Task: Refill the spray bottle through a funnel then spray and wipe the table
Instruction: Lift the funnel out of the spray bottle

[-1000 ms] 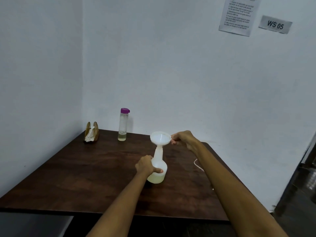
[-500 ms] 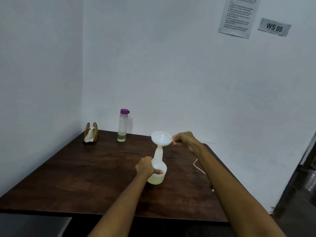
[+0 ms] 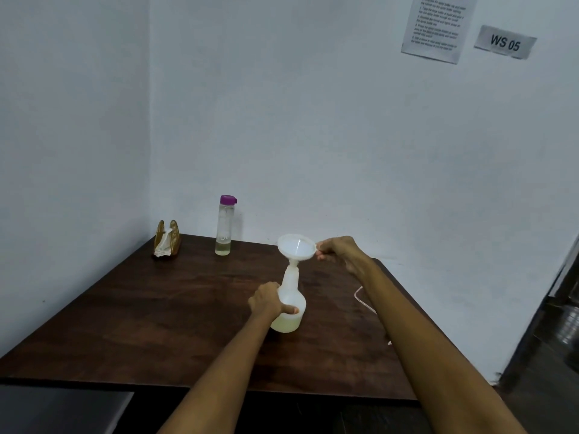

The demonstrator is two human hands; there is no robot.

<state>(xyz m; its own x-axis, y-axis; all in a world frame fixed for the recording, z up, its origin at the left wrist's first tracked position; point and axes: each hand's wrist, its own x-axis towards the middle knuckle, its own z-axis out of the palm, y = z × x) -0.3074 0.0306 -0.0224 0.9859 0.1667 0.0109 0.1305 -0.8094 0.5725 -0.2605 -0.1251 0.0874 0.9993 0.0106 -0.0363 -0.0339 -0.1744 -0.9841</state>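
Spray bottle (image 3: 289, 303), translucent white plastic with a rounded base and a little pale yellowish liquid, stands just below frame centre on a dark wood-grain table (image 3: 156, 314). Left hand (image 3: 266, 303) wraps its body, likely to steady it. Right hand (image 3: 336, 250) pinches the rim tab of a white cone funnel (image 3: 296, 245) seated in the neck. Purple-capped clear bottle (image 3: 225, 227) stands behind, apart, left of centre

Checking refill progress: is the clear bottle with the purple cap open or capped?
Capped. The purple cap sits on the clear bottle, which stands upright by the wall with a little liquid at its bottom.
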